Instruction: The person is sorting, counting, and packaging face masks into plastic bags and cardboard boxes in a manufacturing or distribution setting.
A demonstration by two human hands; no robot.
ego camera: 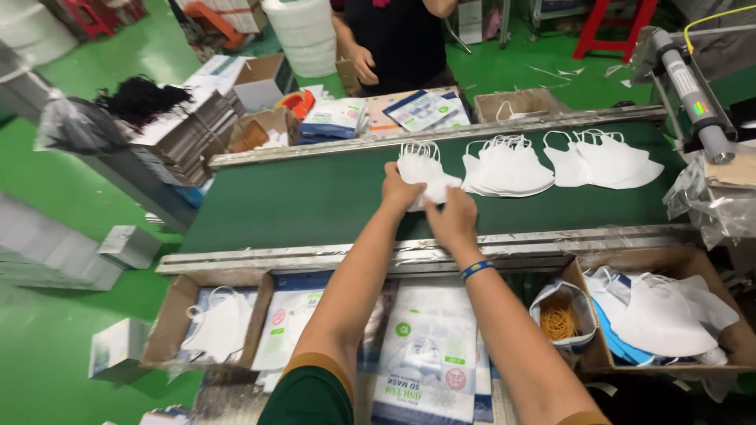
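Note:
Both my arms reach forward over the dark green conveyor belt (pixel 299 201). My left hand (pixel 400 192) and my right hand (pixel 452 217) together grip a small stack of white face masks (pixel 423 168) lying on the belt. To the right on the belt lie two more piles of white masks, one (pixel 508 167) in the middle and one (pixel 605 160) further right, with their ear loops showing. My right wrist wears a blue band.
Near me, cardboard boxes hold white masks (pixel 657 315), a bag of rubber bands (pixel 561 319) and printed packaging bags (pixel 429 354). Another person (pixel 386 39) stands across the belt beside more bags (pixel 417 110). A sealing machine (pixel 697 94) stands at right. Green floor lies at left.

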